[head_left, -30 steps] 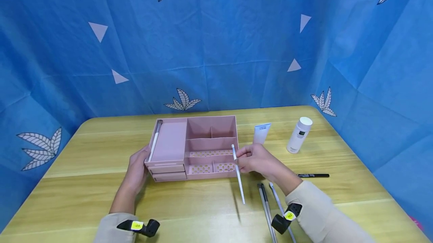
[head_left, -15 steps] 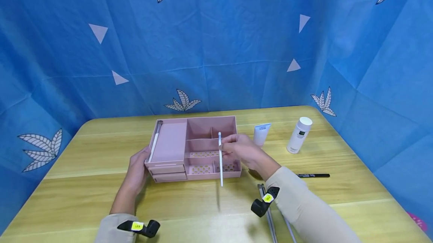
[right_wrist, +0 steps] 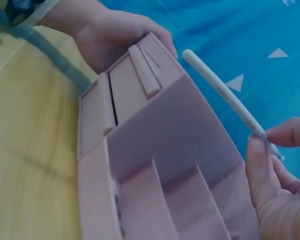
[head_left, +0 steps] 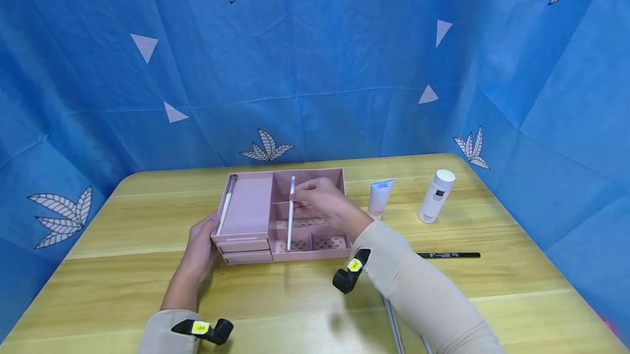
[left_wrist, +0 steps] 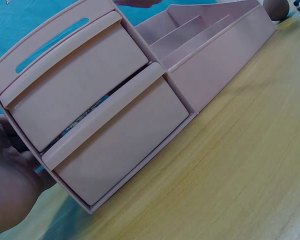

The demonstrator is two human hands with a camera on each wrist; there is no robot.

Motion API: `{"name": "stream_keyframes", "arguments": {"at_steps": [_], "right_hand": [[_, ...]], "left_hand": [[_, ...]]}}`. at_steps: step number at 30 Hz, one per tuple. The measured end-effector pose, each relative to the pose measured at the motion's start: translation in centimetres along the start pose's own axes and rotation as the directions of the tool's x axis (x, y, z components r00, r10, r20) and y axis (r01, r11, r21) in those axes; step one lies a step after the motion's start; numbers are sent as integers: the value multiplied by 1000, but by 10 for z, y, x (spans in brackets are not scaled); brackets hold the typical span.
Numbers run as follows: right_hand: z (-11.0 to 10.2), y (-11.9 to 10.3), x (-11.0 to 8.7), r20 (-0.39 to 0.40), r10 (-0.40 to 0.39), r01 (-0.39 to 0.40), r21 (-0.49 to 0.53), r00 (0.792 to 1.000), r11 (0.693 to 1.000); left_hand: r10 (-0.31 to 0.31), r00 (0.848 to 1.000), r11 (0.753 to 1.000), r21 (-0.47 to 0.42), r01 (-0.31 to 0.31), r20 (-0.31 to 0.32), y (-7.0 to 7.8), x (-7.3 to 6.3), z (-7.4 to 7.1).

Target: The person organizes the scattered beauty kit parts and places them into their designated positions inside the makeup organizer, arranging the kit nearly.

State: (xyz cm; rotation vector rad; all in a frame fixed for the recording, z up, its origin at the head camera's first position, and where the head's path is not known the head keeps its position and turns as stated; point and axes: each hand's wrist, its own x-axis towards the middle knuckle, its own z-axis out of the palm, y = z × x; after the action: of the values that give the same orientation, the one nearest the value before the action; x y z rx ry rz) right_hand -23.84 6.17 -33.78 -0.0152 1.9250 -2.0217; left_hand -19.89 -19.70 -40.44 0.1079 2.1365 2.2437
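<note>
A pink makeup organizer with two closed drawers at its front left lies on the wooden table. My left hand grips its left side, the fingers along the outer wall. Between thumb and fingertips my right hand pinches a slim white makeup brush with small print on its handle. The brush stands over the organizer's open compartments, close to the divider beside the flat top. Another makeup brush, white with a dark grey head, lies in the narrow slot along the organizer's left edge.
Right of the organizer stand a pale tube and a white bottle. A black pen-shaped stick lies nearer. Long thin handles show partly under the right sleeve. A blue curtain hangs behind the table.
My right hand has carried the white brush left and farther back, from the organizer's right edge to over its middle compartments. The left hand and the organizer have stayed in place.
</note>
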Motion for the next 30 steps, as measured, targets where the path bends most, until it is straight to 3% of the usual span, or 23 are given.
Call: {"name": "stream_keyframes", "arguments": {"at_steps": [5,14,30], "right_hand": [[17,-9,11,-9,10,-10,3,1000,1000],[47,-20,27,42,12,-12,-14,999,1000],[87,-23,54,-91,37,-38,-13,995,999]], "left_hand": [[1,1000,1000,-3,-1,0,0,0,0],[8,1000,1000,-15,-8,10,0,0,0],[-10,1000,999,35,9,24,-1,0,-3]]}}
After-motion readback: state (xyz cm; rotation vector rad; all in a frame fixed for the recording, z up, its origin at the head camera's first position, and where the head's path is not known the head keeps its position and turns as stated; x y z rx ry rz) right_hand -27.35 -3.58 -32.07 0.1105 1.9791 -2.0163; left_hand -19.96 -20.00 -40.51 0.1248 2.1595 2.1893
